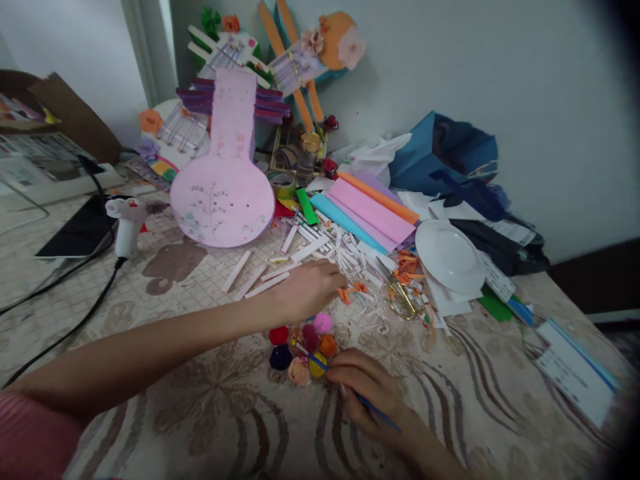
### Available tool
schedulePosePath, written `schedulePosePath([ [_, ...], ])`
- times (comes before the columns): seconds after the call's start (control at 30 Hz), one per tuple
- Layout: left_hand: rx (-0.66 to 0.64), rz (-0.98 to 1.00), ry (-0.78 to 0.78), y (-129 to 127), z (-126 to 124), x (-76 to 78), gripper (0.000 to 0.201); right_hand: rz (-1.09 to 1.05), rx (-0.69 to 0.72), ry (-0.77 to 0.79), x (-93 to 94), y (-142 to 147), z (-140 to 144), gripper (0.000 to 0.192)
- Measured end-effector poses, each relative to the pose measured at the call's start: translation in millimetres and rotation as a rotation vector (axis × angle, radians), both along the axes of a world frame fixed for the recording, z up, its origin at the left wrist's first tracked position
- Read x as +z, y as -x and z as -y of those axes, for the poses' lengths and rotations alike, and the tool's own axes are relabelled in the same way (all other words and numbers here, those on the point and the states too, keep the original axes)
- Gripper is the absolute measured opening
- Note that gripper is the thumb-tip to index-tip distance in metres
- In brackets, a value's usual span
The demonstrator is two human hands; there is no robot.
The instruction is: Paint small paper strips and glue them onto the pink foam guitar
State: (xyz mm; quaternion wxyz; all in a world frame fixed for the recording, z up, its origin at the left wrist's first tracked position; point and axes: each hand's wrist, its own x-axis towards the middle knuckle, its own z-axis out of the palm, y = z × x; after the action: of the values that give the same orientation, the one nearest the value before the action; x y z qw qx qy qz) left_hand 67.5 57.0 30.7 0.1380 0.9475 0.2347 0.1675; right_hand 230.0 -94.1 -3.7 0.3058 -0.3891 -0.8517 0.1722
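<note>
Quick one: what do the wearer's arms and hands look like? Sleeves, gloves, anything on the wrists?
Left hand and right hand: ungloved, no watch or bracelet visible. Left forearm bare below a pink sleeve; right forearm bare, its sleeve out of view.

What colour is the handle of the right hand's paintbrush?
The paintbrush handle is blue, seen best in the head view.
</note>
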Motion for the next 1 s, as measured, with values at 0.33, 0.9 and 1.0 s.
schedulePosePath([
  [0.33, -0.249, -0.088, -0.128, -41.7, -21.2, -19.9, 0.013, -0.035, 0.035, -0.026, -6.0, -2.4, -2.3, 0.036],
  [0.9, -0.244, -0.071, -0.072, -91.8, -39.4, -29.5, 0.016, -0.053, 0.045, 0.023, -6.5, -4.8, -0.7, 0.036],
  [1.0, -0.192, -0.061, -0.070, -91.4, -38.3, -25.2, 0.023, -0.083, 0.029, 0.060, -5.7, -5.3, -0.8, 0.033],
])
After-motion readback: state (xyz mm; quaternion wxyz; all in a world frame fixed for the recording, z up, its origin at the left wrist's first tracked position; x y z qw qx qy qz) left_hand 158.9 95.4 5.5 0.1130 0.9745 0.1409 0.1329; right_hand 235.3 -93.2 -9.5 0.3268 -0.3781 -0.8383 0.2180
